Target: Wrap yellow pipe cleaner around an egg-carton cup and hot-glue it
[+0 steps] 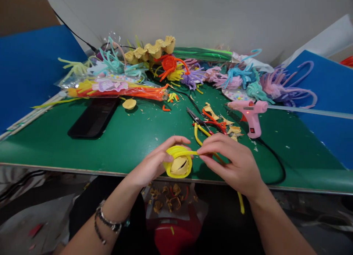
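Note:
My left hand [160, 157] holds a small cup [179, 166] of tan egg-carton pulp, wrapped round its side with coils of yellow pipe cleaner [174, 151]. A dark slit shows in the cup's face. Between thumb and fingertips, my right hand [234, 159] pinches the pipe cleaner's free strand, drawn straight out from the coil. A yellow tail hangs below that hand past the table edge. Just beyond the right hand lie scissors [199, 119] with red on their handles, and yellow-handled pliers partly hidden behind the fingers.
A pink glue gun [249, 113] with a lit red light stands at right, its cable curving over the green table [132, 133]. A black phone [95, 117] lies at left. Pipe-cleaner bundles [118, 91] and egg-carton pieces [154, 49] line the back. Scraps fill a bin [172, 225] below.

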